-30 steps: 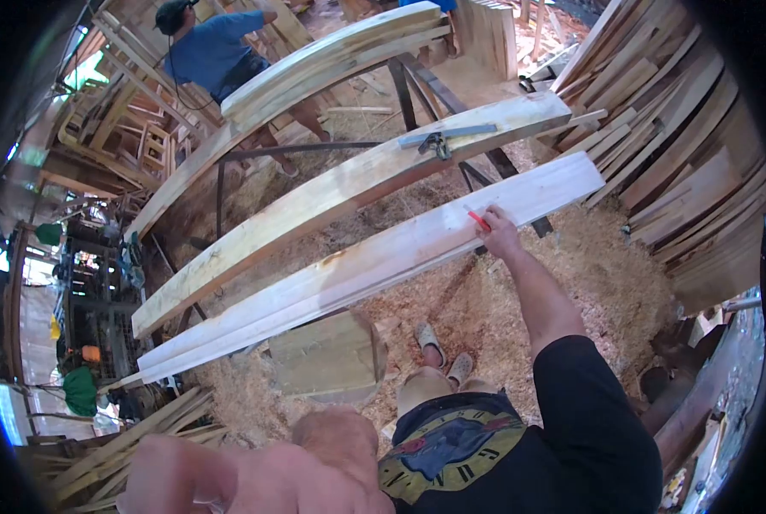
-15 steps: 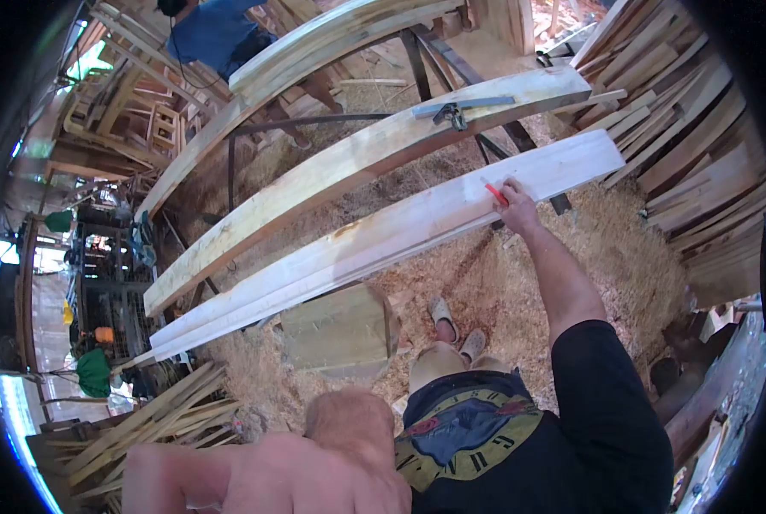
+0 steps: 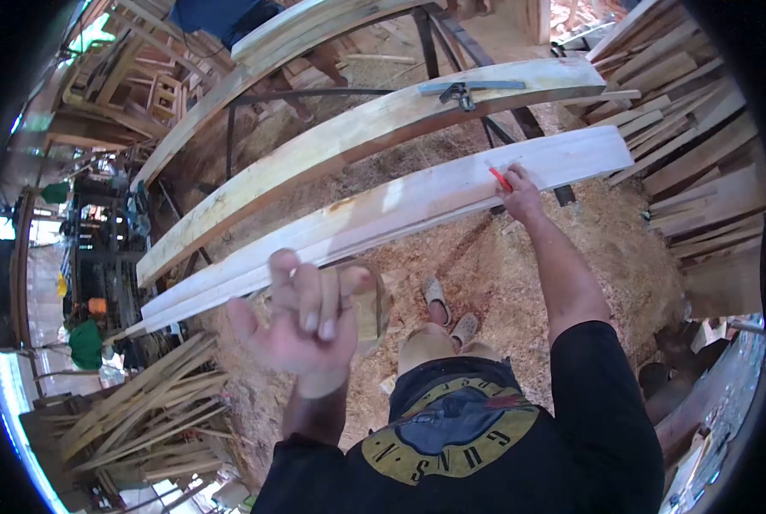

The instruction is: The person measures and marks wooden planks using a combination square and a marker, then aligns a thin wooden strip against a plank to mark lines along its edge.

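Observation:
My right hand is closed on a red marking tool, resting on the upper face of a long pale plank. The plank slants from lower left to upper right. My left hand is raised in front of the plank's left part, palm up, fingers apart and partly curled, slightly blurred, holding nothing. Beyond the plank lies a curved beam with a blue-grey clamp-like metal tool on its right part.
Another curved beam rests on dark metal supports. A co-worker in blue stands behind it. Stacked boards line the right; wood strips pile at lower left. Shavings cover the floor around my feet.
My left hand has moved up and away from close to the camera, and its fingers have spread. My right hand stays on the plank with the red tool. The view has shifted slightly.

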